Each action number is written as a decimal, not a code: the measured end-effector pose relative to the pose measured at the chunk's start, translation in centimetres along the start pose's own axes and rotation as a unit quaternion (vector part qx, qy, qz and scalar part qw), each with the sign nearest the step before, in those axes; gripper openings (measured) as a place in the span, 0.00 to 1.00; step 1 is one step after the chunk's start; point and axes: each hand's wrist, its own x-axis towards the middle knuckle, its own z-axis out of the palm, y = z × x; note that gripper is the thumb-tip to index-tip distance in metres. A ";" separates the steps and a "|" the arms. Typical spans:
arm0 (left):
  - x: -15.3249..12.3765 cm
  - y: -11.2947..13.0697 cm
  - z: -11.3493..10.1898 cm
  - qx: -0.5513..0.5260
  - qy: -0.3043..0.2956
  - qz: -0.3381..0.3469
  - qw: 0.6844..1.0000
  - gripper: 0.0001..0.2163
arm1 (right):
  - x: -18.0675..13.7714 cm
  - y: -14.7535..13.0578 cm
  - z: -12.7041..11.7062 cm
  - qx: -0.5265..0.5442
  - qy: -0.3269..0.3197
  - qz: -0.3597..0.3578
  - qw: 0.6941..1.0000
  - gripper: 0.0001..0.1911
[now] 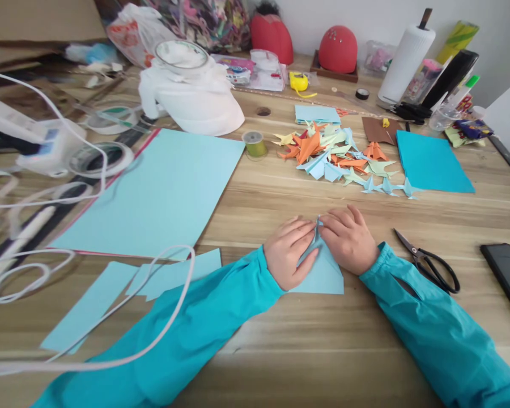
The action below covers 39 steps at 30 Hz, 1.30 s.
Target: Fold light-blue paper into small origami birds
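Observation:
A sheet of light blue paper (323,276) lies on the wooden table in front of me, partly folded, with creases running up to a narrow point at its far end. My left hand (291,250) covers its left side, fingers closed together at the fold. From the other side, my right hand (349,238) grips the paper near that same point, fingertips almost meeting the left ones. The fingers hide part of the fold. Black-handled scissors (427,260) rest partly open, right of my right sleeve.
Folded paper cranes (318,150) are heaped beyond my hands. A turquoise paper stack (436,161) lies to their right, a large light blue sheet (157,192) to the left. A white cable (187,283) loops above my left sleeve. A phone (505,277) lies far right.

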 end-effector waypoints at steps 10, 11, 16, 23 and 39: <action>0.3 -1.9 0.3 -0.050 -0.010 0.048 0.998 0.10 | 0.0 -0.1 -0.1 -0.007 -0.010 0.010 1.000 0.11; 0.3 -2.0 0.3 -0.051 -0.019 0.048 0.997 0.10 | 0.0 -0.1 -0.1 -0.002 -0.009 0.014 1.000 0.11; 0.0 -2.5 1.0 -0.083 0.010 0.059 0.995 0.11 | 0.1 -0.2 -0.4 0.009 -0.017 0.044 0.999 0.13; 0.0 -2.8 1.5 -0.095 0.014 0.050 0.994 0.11 | 0.3 -0.3 -0.7 -0.007 -0.027 0.048 0.998 0.15; 0.1 -3.4 1.6 -0.118 0.009 0.021 0.993 0.15 | 0.3 -0.4 -0.8 -0.036 -0.043 0.041 0.998 0.16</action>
